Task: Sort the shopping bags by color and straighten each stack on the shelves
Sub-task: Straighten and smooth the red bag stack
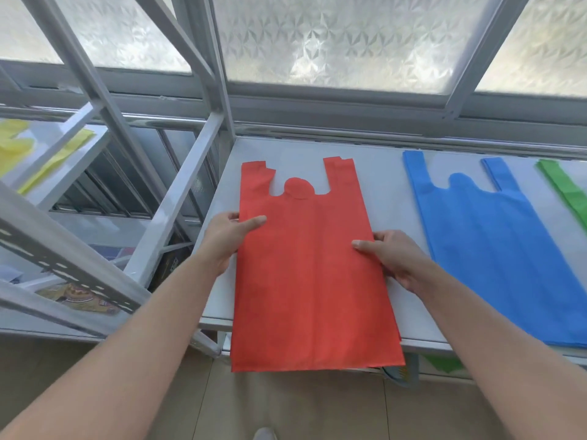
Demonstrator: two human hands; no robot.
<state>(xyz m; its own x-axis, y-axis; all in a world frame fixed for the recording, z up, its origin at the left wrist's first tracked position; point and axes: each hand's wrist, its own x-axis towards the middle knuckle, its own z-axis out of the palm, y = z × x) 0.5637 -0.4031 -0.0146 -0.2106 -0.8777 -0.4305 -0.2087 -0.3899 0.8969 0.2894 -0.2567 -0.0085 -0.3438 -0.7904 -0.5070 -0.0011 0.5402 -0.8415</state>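
A stack of red shopping bags (313, 271) lies flat on the white shelf (386, 182), handles toward the window, its bottom end hanging over the front edge. My left hand (228, 238) grips the stack's left edge, thumb on top. On the right edge my right hand (392, 257) grips it the same way. To the right lies a stack of blue bags (502, 249), and a green stack (568, 193) is cut off at the far right. Yellow bags (35, 154) lie on the neighbouring shelf unit at the left.
White metal shelf posts and diagonal braces (178, 198) stand between the two shelf units. A frosted window (349, 39) runs behind the shelf. Lower shelves hold patterned items (79, 298). Tiled floor lies below.
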